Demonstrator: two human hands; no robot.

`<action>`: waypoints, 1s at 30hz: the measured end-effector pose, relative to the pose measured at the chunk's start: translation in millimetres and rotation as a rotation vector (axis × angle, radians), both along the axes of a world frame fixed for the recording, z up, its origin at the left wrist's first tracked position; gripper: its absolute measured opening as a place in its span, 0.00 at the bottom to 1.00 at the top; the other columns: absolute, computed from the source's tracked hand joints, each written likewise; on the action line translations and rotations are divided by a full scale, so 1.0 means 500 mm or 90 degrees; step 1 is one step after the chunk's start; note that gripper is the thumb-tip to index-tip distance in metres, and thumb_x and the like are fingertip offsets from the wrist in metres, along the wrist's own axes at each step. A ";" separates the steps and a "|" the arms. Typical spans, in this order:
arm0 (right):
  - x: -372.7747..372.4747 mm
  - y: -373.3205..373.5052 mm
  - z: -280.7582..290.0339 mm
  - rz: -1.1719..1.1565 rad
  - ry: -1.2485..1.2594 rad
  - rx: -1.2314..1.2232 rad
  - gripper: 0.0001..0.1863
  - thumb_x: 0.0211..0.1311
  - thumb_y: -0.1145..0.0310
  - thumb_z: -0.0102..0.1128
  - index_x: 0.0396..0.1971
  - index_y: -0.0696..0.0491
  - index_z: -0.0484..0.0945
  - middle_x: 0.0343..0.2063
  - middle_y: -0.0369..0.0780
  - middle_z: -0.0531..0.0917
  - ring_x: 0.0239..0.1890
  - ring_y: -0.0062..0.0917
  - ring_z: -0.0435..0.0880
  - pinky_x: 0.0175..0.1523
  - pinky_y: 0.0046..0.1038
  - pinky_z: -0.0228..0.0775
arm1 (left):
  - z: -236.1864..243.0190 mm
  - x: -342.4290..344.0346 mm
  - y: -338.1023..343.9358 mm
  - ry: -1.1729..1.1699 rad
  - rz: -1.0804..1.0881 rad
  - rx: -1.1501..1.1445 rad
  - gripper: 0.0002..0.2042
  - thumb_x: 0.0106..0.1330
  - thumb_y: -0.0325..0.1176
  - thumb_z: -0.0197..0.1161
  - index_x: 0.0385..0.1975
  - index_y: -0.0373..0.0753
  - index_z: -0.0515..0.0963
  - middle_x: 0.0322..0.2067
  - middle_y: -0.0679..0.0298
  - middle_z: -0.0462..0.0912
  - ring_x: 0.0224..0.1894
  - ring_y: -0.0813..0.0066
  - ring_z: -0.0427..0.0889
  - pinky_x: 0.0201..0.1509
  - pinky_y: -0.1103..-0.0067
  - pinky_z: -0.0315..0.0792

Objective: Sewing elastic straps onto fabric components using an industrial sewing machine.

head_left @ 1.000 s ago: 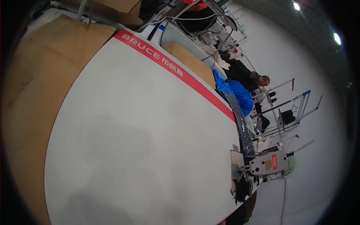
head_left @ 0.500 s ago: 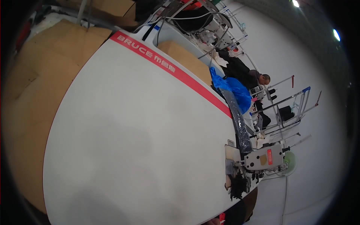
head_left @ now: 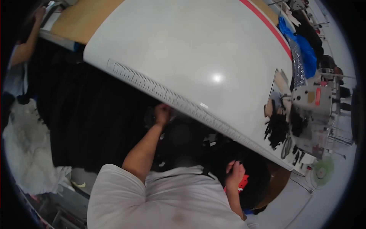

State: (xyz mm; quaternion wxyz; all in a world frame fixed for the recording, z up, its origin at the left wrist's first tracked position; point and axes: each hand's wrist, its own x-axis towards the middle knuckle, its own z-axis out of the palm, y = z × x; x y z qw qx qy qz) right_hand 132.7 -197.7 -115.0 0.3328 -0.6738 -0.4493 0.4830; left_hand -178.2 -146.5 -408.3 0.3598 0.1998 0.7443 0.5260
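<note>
My left hand (head_left: 162,114) is closed at the front edge of the white table (head_left: 171,49), among dark cloth; what its fingers hold, if anything, is hidden. Over my lap, near a red patch (head_left: 243,182), my right hand (head_left: 235,173) has its fingers curled in, and I cannot make out anything between them. A large mass of black cloth (head_left: 91,114) hangs left of my left arm. On the table's right end stands a sewing machine (head_left: 310,101), with a bundle of black strips (head_left: 276,129) beside it.
Scissors (head_left: 286,148) lie by the machine. Along the table's right side are a blue plastic bag (head_left: 307,53) and a clear plastic roll (head_left: 297,63). White cloth (head_left: 30,149) is piled at left. Another person's arm (head_left: 28,47) shows at upper left; a green fan (head_left: 322,171) stands at right.
The view has swung down and toward me: the table sits higher, and its ruler edge, my lap and both forearms now show. Black cloth and another person's arm have come into view at left.
</note>
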 end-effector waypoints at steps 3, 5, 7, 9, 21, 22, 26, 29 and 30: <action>0.008 0.001 -0.013 0.006 0.136 0.026 0.17 0.75 0.60 0.49 0.27 0.54 0.75 0.17 0.32 0.72 0.18 0.16 0.67 0.24 0.18 0.55 | 0.249 -0.034 -0.092 -0.172 -0.073 0.090 0.07 0.70 0.28 0.60 0.39 0.32 0.84 0.34 0.68 0.85 0.35 0.86 0.78 0.37 0.84 0.71; 0.020 0.000 -0.003 0.064 0.195 0.037 0.18 0.76 0.60 0.48 0.28 0.57 0.76 0.19 0.33 0.73 0.19 0.15 0.68 0.25 0.19 0.58 | 0.396 -0.040 -0.129 -0.126 -0.115 0.068 0.08 0.71 0.28 0.59 0.42 0.32 0.83 0.30 0.71 0.82 0.33 0.86 0.76 0.38 0.85 0.71; 0.028 0.002 0.004 0.090 0.267 0.064 0.17 0.75 0.61 0.48 0.29 0.58 0.77 0.20 0.33 0.75 0.20 0.15 0.69 0.25 0.18 0.58 | 0.514 -0.022 -0.150 -0.245 -0.125 0.063 0.08 0.70 0.31 0.61 0.34 0.33 0.83 0.29 0.72 0.81 0.33 0.87 0.74 0.41 0.85 0.69; 0.016 0.012 0.024 0.166 0.292 0.075 0.16 0.75 0.63 0.49 0.31 0.58 0.77 0.22 0.34 0.77 0.21 0.14 0.70 0.26 0.18 0.59 | 0.579 0.000 -0.161 -0.217 -0.152 0.102 0.09 0.72 0.28 0.58 0.45 0.32 0.82 0.30 0.71 0.81 0.35 0.85 0.78 0.42 0.85 0.72; 0.029 0.067 0.116 0.218 0.412 0.188 0.13 0.73 0.67 0.49 0.36 0.59 0.81 0.21 0.30 0.76 0.22 0.12 0.69 0.28 0.16 0.60 | 0.848 0.162 -0.098 0.100 -0.490 0.408 0.06 0.59 0.15 0.61 0.32 0.30 0.83 0.30 0.59 0.82 0.33 0.74 0.80 0.38 0.80 0.73; 0.034 0.068 0.119 0.207 0.407 0.211 0.14 0.73 0.66 0.49 0.35 0.58 0.81 0.21 0.30 0.76 0.22 0.11 0.68 0.28 0.15 0.60 | 0.838 0.182 -0.095 -0.019 -0.497 0.453 0.02 0.64 0.19 0.61 0.32 0.29 0.81 0.31 0.60 0.81 0.34 0.74 0.80 0.39 0.79 0.75; 0.049 0.074 0.139 0.206 0.406 0.280 0.15 0.74 0.65 0.49 0.35 0.59 0.81 0.23 0.30 0.76 0.24 0.10 0.69 0.29 0.16 0.61 | 0.821 0.251 -0.085 -0.227 -0.564 0.302 0.03 0.68 0.21 0.59 0.32 0.30 0.79 0.38 0.61 0.79 0.42 0.73 0.79 0.47 0.75 0.75; 0.052 0.085 0.146 0.212 0.340 0.293 0.10 0.73 0.70 0.50 0.39 0.60 0.79 0.29 0.36 0.81 0.25 0.16 0.73 0.29 0.19 0.64 | 0.814 0.292 -0.086 -0.262 -0.548 0.272 0.05 0.69 0.23 0.60 0.38 0.30 0.82 0.44 0.59 0.82 0.44 0.76 0.79 0.53 0.76 0.72; 0.052 0.094 0.155 0.249 0.184 0.446 0.08 0.69 0.73 0.52 0.39 0.60 0.79 0.27 0.38 0.79 0.24 0.21 0.74 0.28 0.21 0.65 | 0.812 0.301 -0.081 -0.267 -0.548 0.274 0.05 0.69 0.23 0.60 0.38 0.30 0.82 0.44 0.59 0.82 0.44 0.76 0.79 0.53 0.76 0.72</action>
